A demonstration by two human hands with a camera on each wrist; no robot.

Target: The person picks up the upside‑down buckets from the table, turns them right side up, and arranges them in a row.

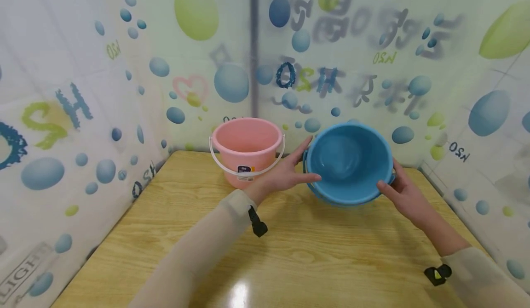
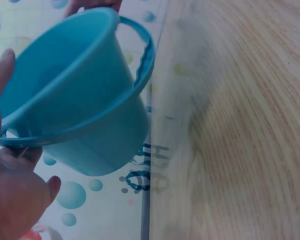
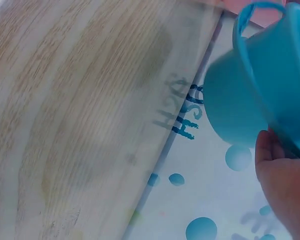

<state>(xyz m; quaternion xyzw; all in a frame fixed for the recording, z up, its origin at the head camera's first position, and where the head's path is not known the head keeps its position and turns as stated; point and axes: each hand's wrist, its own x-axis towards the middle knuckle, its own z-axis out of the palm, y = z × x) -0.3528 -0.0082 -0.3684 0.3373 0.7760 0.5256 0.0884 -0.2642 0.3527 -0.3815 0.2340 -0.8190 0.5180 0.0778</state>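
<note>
A blue plastic bucket (image 1: 349,165) is held between both hands over the back right of the table, tilted so its open mouth faces my head camera. My left hand (image 1: 285,172) grips its left side, thumb in front of the rim and fingers behind. At the opposite side, my right hand (image 1: 407,197) holds the rim, thumb in front and the other fingers curled behind the wall. The bucket's blue handle (image 2: 147,65) hangs down along the outer wall. A pink bucket (image 1: 247,138) stands upright left of it, partly behind my left hand.
The wood-grain table (image 1: 323,253) reaches back to a patterned curtain (image 1: 136,46) that encloses it at the back and both sides. The pink bucket's white handle (image 1: 218,160) hangs over its front, near a label (image 1: 245,169).
</note>
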